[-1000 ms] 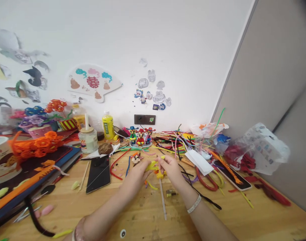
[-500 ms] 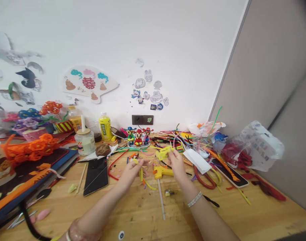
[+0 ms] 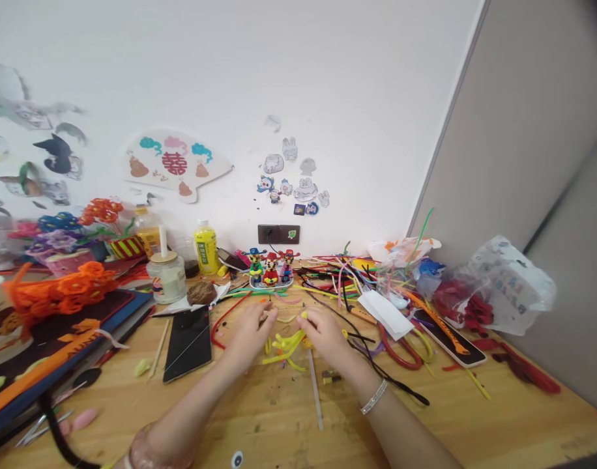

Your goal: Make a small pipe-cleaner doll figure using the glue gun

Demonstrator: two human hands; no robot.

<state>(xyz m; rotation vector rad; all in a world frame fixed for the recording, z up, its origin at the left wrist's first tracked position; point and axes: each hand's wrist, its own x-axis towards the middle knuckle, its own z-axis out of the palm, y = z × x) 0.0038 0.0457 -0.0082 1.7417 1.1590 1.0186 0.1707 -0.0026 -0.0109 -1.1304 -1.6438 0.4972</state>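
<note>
Both my hands rest low over the wooden table (image 3: 425, 423), close together. My left hand (image 3: 249, 332) has its fingers curled near a small item I cannot make out. My right hand (image 3: 325, 332) pinches the end of a bent yellow pipe cleaner piece (image 3: 285, 344) that lies on the table between the two hands. A thin white stick (image 3: 316, 389) lies just in front of my right hand. A silver bracelet (image 3: 374, 397) sits on my right wrist.
A black phone (image 3: 187, 343) lies left of my hands. A heap of coloured pipe cleaners (image 3: 337, 277) and three small figures (image 3: 272, 268) stand behind. Orange pipe-cleaner flowers (image 3: 58, 290), a glass jar (image 3: 166, 273) and a yellow bottle (image 3: 205, 246) are at left; plastic bags (image 3: 504, 286) at right.
My right hand came down from a raised position with the yellow piece to the table. My left hand moved toward it. The hands are now low and close together.
</note>
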